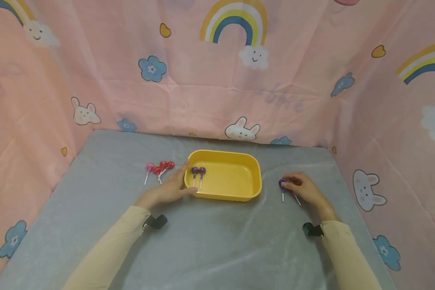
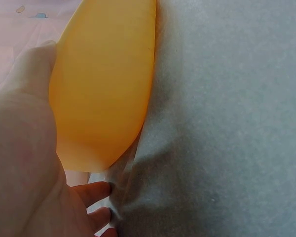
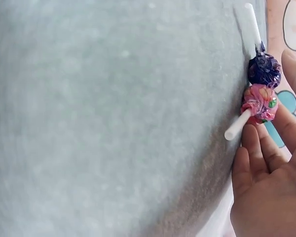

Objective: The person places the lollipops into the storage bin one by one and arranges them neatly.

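Left hand [image 1: 169,188], fingers spread, is bracing the tray [image 1: 228,175]; right hand [image 1: 306,191], thumb apart, is cupping lollipops [image 3: 265,70] — likely needing a pinch.

On the grey table [image 1: 217,241] lie a yellow tray [image 1: 224,198] near the back edge, a lollipop cluster [image 1: 157,170] toward the back left corner, and purple and pink lollipops [image 3: 261,94] toward the right edge.

Pink cartoon-print curtain [image 1: 188,106] around three sides of a grey cloth-covered desk [image 1: 221,245]
Rainbows [image 1: 234,11] end in smiling white clouds [image 1: 254,56]; white rabbits [image 1: 241,130], blue flowers [image 1: 152,69] and orange-yellow hearts [image 1: 164,30] dot the creased fabric, with a horizontal fold line crossing it behind the desk's far edge
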`<state>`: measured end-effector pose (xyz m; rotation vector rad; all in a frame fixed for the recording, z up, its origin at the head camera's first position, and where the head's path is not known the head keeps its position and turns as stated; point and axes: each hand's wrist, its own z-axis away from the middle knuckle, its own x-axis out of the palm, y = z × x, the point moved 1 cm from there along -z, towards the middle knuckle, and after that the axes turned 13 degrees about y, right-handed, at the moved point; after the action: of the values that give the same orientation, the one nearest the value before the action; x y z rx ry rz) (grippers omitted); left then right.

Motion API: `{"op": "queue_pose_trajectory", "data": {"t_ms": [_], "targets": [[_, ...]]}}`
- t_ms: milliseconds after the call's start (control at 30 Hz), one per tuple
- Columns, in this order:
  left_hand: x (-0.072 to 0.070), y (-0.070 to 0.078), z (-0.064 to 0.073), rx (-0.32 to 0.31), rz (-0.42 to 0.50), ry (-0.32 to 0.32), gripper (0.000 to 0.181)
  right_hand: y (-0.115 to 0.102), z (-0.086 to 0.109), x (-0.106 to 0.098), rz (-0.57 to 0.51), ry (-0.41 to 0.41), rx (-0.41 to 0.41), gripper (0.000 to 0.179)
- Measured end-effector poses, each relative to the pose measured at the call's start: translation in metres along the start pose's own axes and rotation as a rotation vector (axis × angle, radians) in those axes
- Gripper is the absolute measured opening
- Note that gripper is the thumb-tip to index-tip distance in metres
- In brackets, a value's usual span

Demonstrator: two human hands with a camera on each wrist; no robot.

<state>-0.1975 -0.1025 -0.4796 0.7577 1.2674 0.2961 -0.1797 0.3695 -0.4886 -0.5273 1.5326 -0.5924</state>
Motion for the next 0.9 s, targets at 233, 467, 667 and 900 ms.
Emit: {"op": "queue_pose_trajectory", "data": {"t_ms": [233,467,667,900], "targets": [[0.000,0.000,0.001,-0.005,0.007,-0.003,0.106,0.001,0.001,0.005,0.015,0.035,0.016,0.047],[0.000,-0.001,0.001,0.001,0.007,-0.001,0.107,0.005,0.000,0.010,0.019,0.083,0.000,0.044],[0.000,0.000,0.002,0.005,0.005,0.002,0.106,0.006,0.000,0.012,0.007,0.097,0.014,0.044],[0.000,0.000,0.001,0.005,0.015,0.006,0.105,0.005,-0.002,0.012,0.014,0.116,0.017,0.041]]}}
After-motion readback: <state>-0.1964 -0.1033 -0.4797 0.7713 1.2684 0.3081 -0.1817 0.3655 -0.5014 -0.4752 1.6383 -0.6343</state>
